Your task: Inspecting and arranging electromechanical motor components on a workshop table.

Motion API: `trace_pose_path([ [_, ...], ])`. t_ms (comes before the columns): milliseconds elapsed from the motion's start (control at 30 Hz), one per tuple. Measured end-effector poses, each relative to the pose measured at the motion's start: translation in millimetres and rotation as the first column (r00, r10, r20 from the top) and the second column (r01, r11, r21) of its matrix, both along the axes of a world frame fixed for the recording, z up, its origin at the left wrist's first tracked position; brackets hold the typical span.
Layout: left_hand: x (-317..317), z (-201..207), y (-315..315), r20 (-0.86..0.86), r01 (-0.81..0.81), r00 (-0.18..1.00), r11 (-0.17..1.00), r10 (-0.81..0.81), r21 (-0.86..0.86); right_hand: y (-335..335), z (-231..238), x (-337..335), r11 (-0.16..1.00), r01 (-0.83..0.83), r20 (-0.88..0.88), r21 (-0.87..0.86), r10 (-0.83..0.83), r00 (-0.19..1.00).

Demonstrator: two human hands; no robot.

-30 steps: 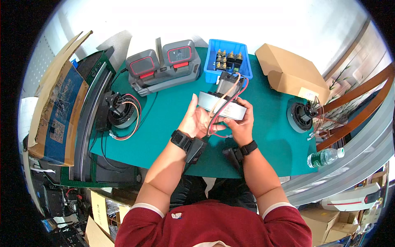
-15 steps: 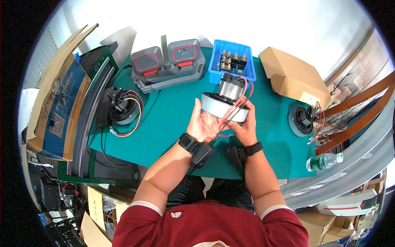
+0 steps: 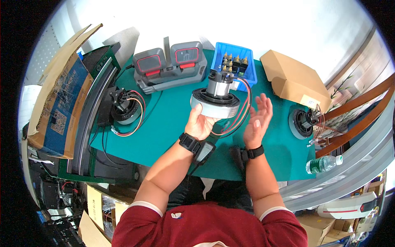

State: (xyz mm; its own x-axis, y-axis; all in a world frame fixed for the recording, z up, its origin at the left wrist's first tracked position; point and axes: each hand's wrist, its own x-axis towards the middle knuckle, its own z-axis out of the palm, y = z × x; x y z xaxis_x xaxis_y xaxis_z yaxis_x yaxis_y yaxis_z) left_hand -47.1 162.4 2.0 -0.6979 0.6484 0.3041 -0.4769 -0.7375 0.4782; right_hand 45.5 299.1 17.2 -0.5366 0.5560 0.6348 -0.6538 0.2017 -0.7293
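Note:
Above the middle of the green mat I hold a motor [image 3: 218, 87] with a silver can body, a black ring and a wide light-grey round base. My left hand [image 3: 200, 123] grips it from below, its thumb up against the base's side; the fingers beneath are mostly hidden. Red, black and pale wires [image 3: 245, 110] loop down from the motor's right side. Just right of those wires my right hand [image 3: 258, 121] is open and raised, fingers stretched and somewhat blurred, with nothing in it.
Behind stand a blue bin [image 3: 254, 66] of small brass-topped parts and a grey dual battery charger [image 3: 173, 82]. Similar motors rest at left [image 3: 127, 113] and right [image 3: 302, 123]. A cardboard box [image 3: 294, 78] and a lying plastic bottle [image 3: 323, 164] are at the right.
My right hand has let go of the motor and moved right, opening. The motor has shifted slightly left and tilted more upright in my left hand, its wires swinging clear.

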Motion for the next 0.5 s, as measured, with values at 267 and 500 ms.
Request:
trace_pose_path([
  [267, 2.8, -2.1, 0.9, -0.019, -0.174, 0.985, 0.985, 0.174, 0.021, -21.7, 6.7, 9.7, 0.726, 0.299, -0.048, 0.619, -0.345, 0.937],
  [500, 3.1, 3.3, 2.3, -0.021, -0.253, 0.967, 0.965, 0.254, 0.063, -20.1, 3.6, 4.1, 0.775, 0.185, 0.214, 0.604, -0.382, 0.899],
])
